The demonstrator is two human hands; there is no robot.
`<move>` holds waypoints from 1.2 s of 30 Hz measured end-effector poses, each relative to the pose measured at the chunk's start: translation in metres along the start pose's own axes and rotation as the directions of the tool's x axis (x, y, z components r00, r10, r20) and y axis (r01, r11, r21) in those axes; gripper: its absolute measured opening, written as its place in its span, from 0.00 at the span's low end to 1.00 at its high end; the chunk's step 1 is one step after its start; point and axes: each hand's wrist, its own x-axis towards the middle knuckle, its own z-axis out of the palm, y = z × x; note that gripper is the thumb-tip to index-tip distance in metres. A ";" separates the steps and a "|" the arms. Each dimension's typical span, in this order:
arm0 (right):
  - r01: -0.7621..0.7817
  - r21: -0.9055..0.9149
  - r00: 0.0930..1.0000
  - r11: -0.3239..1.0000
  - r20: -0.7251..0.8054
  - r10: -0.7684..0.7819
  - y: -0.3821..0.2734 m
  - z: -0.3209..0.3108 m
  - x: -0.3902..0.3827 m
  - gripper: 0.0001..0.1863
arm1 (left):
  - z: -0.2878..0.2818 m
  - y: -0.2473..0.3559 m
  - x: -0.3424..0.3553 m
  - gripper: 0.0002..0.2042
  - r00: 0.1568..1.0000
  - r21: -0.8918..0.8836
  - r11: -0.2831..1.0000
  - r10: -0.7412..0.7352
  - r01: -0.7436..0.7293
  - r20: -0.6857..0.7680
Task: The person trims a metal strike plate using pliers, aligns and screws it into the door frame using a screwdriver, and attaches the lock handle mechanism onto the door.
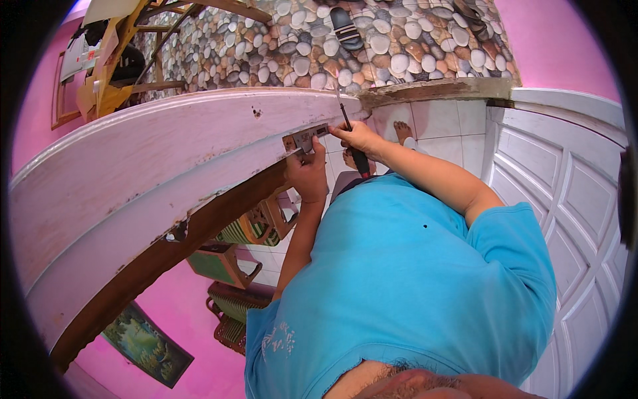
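A metal mortise lock [304,140] sits at the edge of a worn white wooden door [166,143], with bare, chipped wood around it. My left hand [307,174] grips the lock from below, one fingertip up against its face. At the lock's right end is my right hand [359,137], its fingertips touching or almost touching the metal. A screwdriver [361,163] with a black and red handle is held in that right hand, its thin shaft pointing up and away past the door edge. Part of the handle is hidden by the hand.
A white panelled door [565,193] stands at the right. Beyond the threshold [438,92] lies pebble-patterned flooring [286,46] with a dark striped sandal [346,29] and a wooden frame [136,40]. Chairs [229,309] and a framed picture [148,344] are at lower left.
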 end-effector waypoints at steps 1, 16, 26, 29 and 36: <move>0.000 0.003 1.000 1.000 -0.001 0.000 0.000 0.000 -0.001 0.23 | 0.001 0.003 0.000 0.12 1.000 0.001 1.000 0.002 -0.002 0.003; 0.020 0.040 1.000 0.999 -0.025 -0.019 -0.003 0.002 -0.005 0.21 | 0.001 0.013 -0.002 0.17 0.993 0.050 0.993 -0.111 0.109 0.036; 0.031 0.069 0.998 0.997 -0.048 -0.027 0.001 0.003 -0.003 0.19 | 0.004 0.002 -0.003 0.17 0.994 0.068 0.992 -0.109 0.108 0.004; 0.067 0.054 0.997 0.996 -0.034 -0.065 0.004 0.003 -0.003 0.20 | 0.004 0.003 -0.002 0.16 0.995 0.078 0.992 -0.097 0.096 0.015; 0.143 -0.041 0.981 0.989 -0.128 -0.147 0.016 0.003 0.007 0.25 | 0.005 0.005 0.001 0.16 0.999 0.053 0.998 -0.036 0.034 0.029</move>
